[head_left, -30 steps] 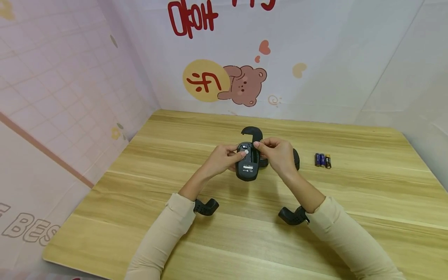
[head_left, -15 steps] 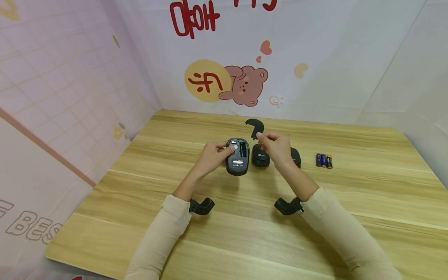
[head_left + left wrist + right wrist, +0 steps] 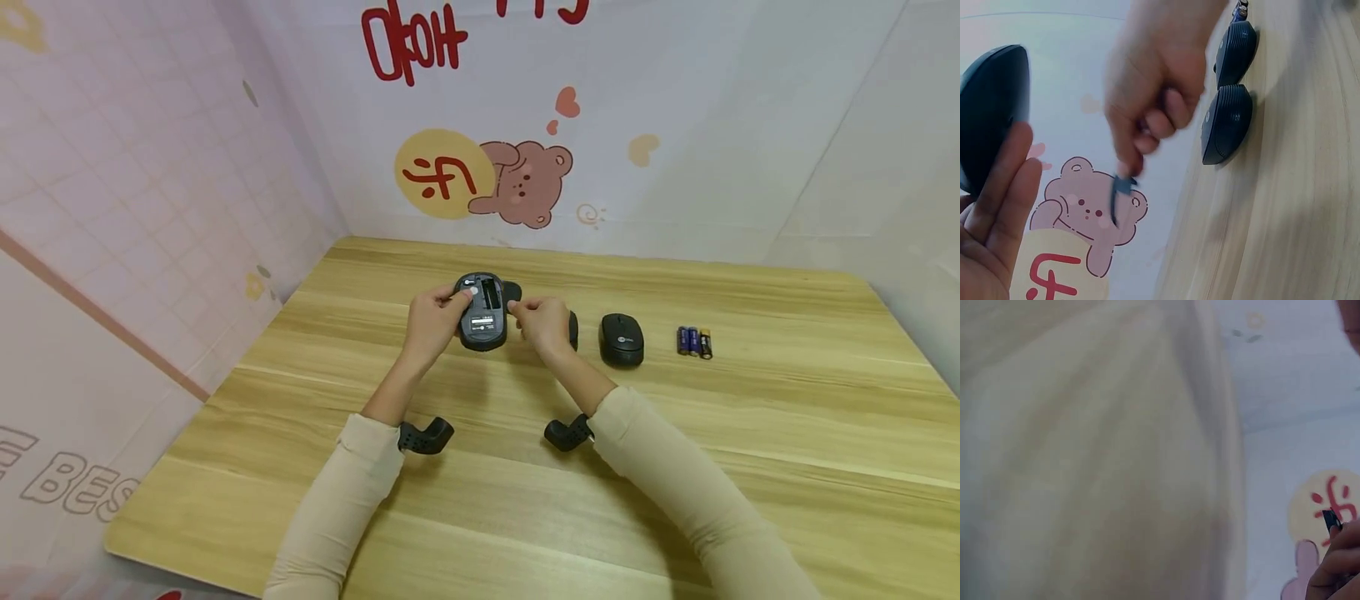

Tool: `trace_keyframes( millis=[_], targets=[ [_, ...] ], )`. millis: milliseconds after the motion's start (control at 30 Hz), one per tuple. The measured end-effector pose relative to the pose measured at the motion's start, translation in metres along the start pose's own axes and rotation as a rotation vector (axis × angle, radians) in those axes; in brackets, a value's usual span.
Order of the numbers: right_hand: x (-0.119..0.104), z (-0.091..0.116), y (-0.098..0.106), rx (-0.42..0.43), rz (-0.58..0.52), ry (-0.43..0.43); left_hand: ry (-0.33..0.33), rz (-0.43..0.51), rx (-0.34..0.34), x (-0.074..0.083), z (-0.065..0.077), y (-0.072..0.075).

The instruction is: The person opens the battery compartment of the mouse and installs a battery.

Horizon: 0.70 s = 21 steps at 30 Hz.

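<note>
My left hand (image 3: 433,321) grips a black computer mouse (image 3: 482,325), its underside turned up and the battery slot bare. The thumb presses on that underside, and in the left wrist view the fingers (image 3: 1013,181) support the mouse's other side. Just to the right, my right hand (image 3: 546,325) pinches the dark curved battery cover (image 3: 512,292) between thumb and fingertips. In the head view the cover lies partly behind the mouse; the left wrist view shows the cover (image 3: 1116,200) apart from it, edge-on and blurred.
Two more black mice stand on the wooden table (image 3: 480,500): one mouse (image 3: 622,340) right of my hands, another mouse (image 3: 573,330) mostly hidden behind my right hand. Several batteries (image 3: 693,342) stand together farther right. A printed wall cloth (image 3: 690,200) hangs behind the table.
The cover has come away from the mouse and moved left, back beside it. Both hands have shifted left, the mouse with my left hand. The right-hand mouse on the table is uncovered.
</note>
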State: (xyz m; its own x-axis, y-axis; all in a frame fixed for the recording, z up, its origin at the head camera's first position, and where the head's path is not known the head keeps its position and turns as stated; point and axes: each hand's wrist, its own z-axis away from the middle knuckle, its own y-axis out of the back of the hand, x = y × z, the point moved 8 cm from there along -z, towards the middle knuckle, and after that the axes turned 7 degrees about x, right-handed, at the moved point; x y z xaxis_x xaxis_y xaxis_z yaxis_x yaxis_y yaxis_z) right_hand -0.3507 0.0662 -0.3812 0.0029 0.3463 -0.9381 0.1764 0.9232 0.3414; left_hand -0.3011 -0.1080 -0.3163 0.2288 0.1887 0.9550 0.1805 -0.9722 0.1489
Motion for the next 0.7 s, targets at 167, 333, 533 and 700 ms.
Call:
trace_keyframes(
  millis=[167, 333, 533, 700],
  targets=[
    [0.012, 0.005, -0.021, -0.068, 0.052, -0.026, -0.024, 0.010, 0.085, 0.002, -0.001, 0.006],
    [0.019, 0.005, -0.034, -0.104, 0.100, -0.094, -0.040, 0.016, 0.141, 0.004, -0.003, 0.011],
    [0.025, 0.002, -0.039, -0.122, 0.183, -0.142, -0.036, 0.025, 0.146, 0.005, -0.004, 0.011],
    [0.022, -0.002, -0.039, -0.110, 0.378, -0.025, -0.049, 0.025, 0.130, 0.006, -0.004, 0.007]
  ],
)
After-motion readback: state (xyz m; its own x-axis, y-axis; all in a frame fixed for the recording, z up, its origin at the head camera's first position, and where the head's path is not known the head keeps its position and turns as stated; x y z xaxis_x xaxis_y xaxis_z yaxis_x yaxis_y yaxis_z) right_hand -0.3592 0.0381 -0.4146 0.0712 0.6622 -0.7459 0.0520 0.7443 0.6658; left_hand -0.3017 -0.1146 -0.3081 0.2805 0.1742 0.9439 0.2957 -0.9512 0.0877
